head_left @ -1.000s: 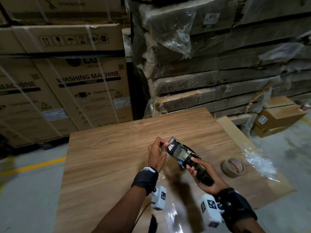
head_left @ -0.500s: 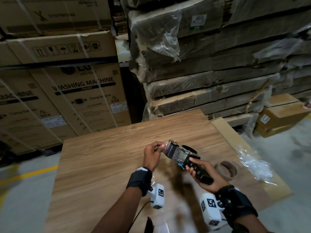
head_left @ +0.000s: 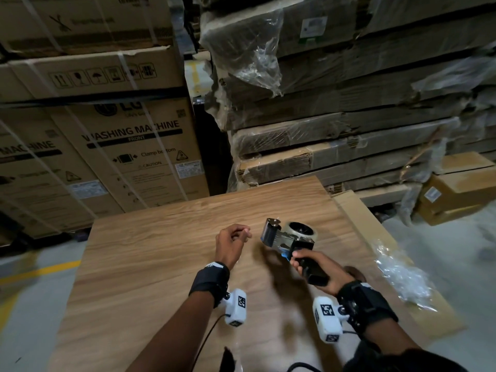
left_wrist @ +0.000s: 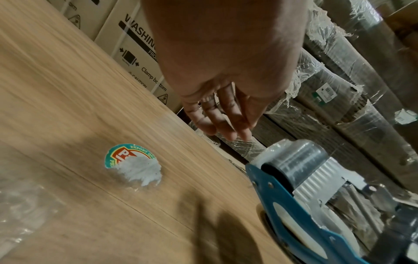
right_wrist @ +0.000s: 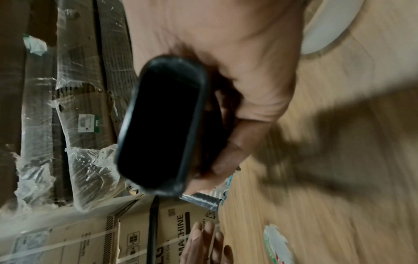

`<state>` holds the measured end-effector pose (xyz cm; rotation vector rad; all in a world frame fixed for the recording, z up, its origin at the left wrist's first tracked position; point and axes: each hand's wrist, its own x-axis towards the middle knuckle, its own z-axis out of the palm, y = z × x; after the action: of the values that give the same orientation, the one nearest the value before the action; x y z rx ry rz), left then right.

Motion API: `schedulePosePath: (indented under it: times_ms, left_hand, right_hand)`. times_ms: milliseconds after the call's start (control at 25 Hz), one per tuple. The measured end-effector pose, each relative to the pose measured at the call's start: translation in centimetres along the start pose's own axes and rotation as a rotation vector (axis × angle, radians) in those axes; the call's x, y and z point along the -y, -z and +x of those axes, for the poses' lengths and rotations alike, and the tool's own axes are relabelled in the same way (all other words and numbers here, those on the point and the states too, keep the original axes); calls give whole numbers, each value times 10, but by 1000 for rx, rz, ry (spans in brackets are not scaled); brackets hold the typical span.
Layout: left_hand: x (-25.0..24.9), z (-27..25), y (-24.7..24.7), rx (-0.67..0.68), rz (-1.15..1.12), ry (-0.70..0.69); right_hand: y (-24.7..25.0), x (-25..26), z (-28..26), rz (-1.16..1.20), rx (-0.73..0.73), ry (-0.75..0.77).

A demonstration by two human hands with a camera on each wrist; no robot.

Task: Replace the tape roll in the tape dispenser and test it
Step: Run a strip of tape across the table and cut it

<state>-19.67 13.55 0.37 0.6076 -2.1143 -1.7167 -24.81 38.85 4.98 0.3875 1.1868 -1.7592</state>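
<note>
My right hand (head_left: 304, 263) grips the black handle (right_wrist: 162, 125) of the tape dispenser (head_left: 287, 236), holding it just above the wooden table (head_left: 161, 264). A clear tape roll (head_left: 300, 228) sits on its hub. In the left wrist view the blue frame (left_wrist: 294, 210) and the front roller (left_wrist: 300, 160) with clear tape over it show. My left hand (head_left: 241, 233) hovers a short way left of the dispenser's front, fingers (left_wrist: 221, 117) relaxed and holding nothing I can see.
A brown tape core (head_left: 355, 272) lies on the table, mostly hidden behind my right hand. Crumpled clear wrap (head_left: 402, 275) lies at the right edge. A torn round sticker (left_wrist: 133, 164) is stuck on the tabletop. Stacked cartons (head_left: 107, 146) and wrapped flat boxes (head_left: 349, 116) stand behind.
My left hand was pinching at the dispenser's front end; it has let go and drawn away to the left. The right hand has turned the dispenser more upright.
</note>
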Motion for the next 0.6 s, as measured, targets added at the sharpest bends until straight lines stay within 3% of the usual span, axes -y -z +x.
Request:
schedulePosePath:
  times_ms: [600]
  left_hand:
    - [6, 0, -5, -68, 240, 46]
  right_hand:
    - [65, 75, 95, -451, -315, 176]
